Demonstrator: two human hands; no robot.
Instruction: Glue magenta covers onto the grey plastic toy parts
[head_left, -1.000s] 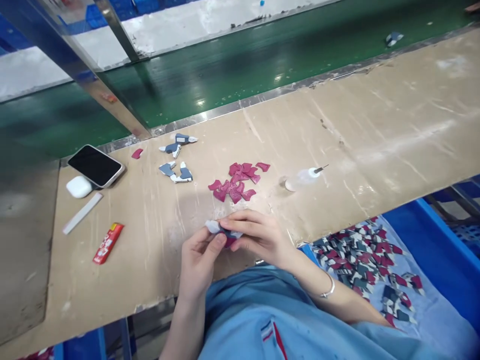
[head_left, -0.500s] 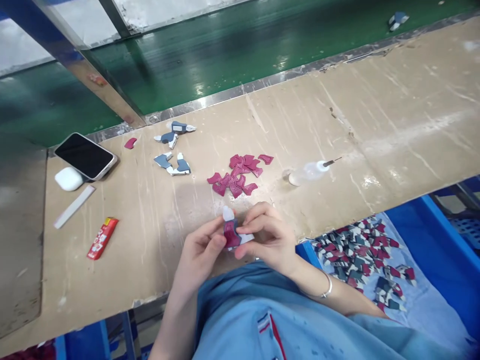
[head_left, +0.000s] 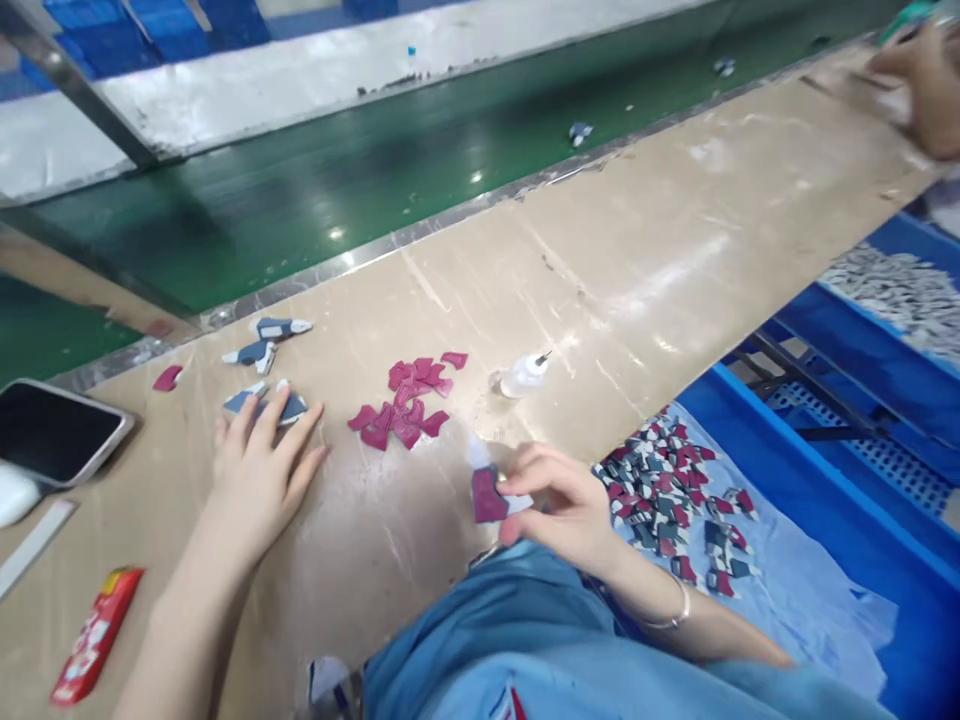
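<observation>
My right hand (head_left: 566, 505) pinches a small moulded part (head_left: 488, 494) with a maroon face and white ends, just above the table's front edge. My left hand (head_left: 259, 470) lies palm down with fingers spread over a grey-and-white part (head_left: 294, 408), which it partly hides. Whether the fingertips grip that part does not show. Behind it are more grey-and-white parts (head_left: 280, 328). Between the hands, farther back, lies a loose heap of flat maroon pieces (head_left: 409, 425). A clear squeeze bottle (head_left: 523, 377) with a thin needle tip stands beyond my right hand.
At left are a phone (head_left: 56, 430), a white case (head_left: 15, 495), a pale strip (head_left: 34, 548) and a red packet (head_left: 97, 637). A green conveyor (head_left: 420, 185) runs behind the table (head_left: 600, 270). A blue bin (head_left: 817, 500) of finished-looking parts sits lower right. Another person's arm (head_left: 930, 90) shows far right.
My left hand has let go of the maroon-faced part and moved left to the grey-and-white parts. My right hand still holds the maroon-faced part. The view has turned right.
</observation>
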